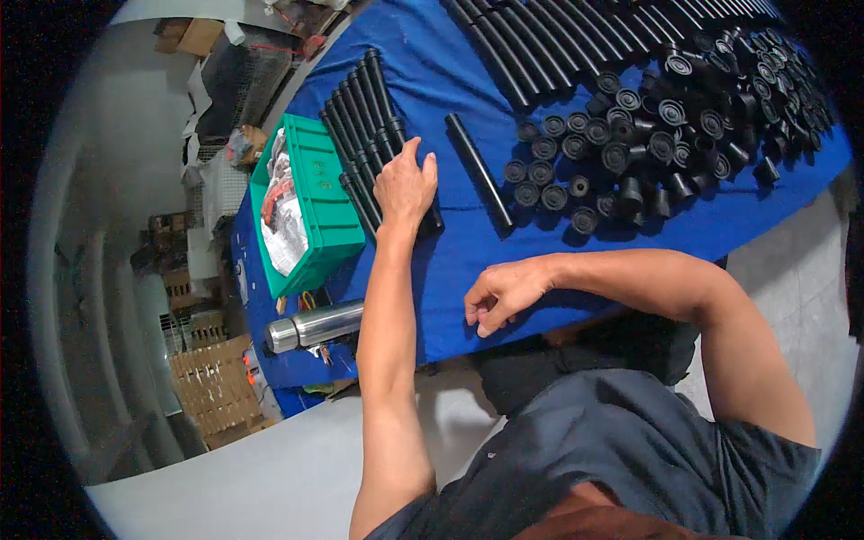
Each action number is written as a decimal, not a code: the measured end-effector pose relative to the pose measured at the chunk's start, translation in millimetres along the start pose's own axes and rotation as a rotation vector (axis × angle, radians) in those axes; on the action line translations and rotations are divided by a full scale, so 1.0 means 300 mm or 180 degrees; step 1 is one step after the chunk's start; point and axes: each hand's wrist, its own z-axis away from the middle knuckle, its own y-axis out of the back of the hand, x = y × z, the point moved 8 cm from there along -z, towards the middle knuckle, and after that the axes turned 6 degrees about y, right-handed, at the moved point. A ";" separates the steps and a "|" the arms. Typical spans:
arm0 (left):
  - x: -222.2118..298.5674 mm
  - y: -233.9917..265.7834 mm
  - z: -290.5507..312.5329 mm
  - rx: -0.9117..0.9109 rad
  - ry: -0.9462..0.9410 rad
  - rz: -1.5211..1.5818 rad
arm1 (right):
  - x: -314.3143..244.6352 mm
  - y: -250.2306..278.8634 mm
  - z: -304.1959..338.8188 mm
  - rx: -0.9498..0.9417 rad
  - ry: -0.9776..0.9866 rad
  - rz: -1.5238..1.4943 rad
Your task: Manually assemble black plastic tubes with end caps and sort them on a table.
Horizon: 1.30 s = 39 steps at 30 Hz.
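Observation:
My left hand (pixel 405 187) lies over the right end of a row of black tubes with collars (pixel 367 117), touching them; its thumb and index finger are spread apart, and its other fingers are partly hidden. Loosely bent, with a gap between thumb and fingers, my right hand (pixel 511 292) hovers at the near edge of the blue cloth (pixel 450 292), and I see nothing in it. Between the row and a large heap of black round caps (pixel 621 135), a single plain black tube (pixel 479 171) lies slanted on the cloth.
A green crate (pixel 328 193) with crumpled white plastic inside stands left of the row. Nearer me lies a steel flask (pixel 315 326) beside small tools. More black tubes (pixel 531 45) are lined up at the far side. Cardboard (pixel 211 387) and shelving fill the left.

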 end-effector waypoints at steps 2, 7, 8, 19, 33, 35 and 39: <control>0.040 -0.005 0.026 -0.0047 -0.0057 0.0306 | 0.002 0.003 0.003 0.0103 0.0096 0.0013; 0.119 -0.029 0.081 -0.0050 -0.0183 0.1082 | -0.005 -0.003 0.002 -0.0067 -0.0034 0.0021; 0.142 -0.022 0.086 0.0110 -0.0269 0.1105 | 0.002 -0.003 0.001 -0.0041 -0.0052 0.0015; 0.603 0.130 0.213 -0.0575 -0.2295 0.2070 | 0.003 -0.008 -0.005 -0.0028 0.0154 -0.0030; 0.738 -0.014 0.191 -0.0571 -0.2800 0.1561 | -0.023 -0.003 0.009 0.0020 -0.0214 -0.0015; 0.696 0.022 0.185 -0.0366 -0.2717 0.1541 | -0.012 -0.010 0.008 -0.0087 -0.0207 -0.0019; 0.530 0.156 0.146 0.0094 -0.2176 0.2041 | -0.007 0.001 0.009 0.0111 0.0036 -0.0108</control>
